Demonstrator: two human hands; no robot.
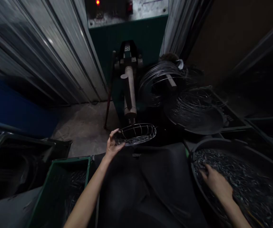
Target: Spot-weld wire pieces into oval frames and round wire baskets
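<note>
My left hand (113,146) is closed on the left end of a round wire cage (136,134), thumb below and fingers above. The cage is made of thin shiny wires and is held tilted, just beneath the lower tip of a machine's metal arm (130,95). Whether the tip touches the wires I cannot tell. My right hand (217,183) is over a large dark basin (198,190) filled with small metal pieces (243,180). Its thumb and forefinger are apart, with a dark gap between them; the other fingers are partly hidden and blurred.
The green machine body (129,33) stands ahead, with a lit red lamp (98,2). Wire coils (165,72) and a round tray (198,123) with wire rings are at right. A green crate (48,183) sits at left. A dark cloth (146,183) covers my lap.
</note>
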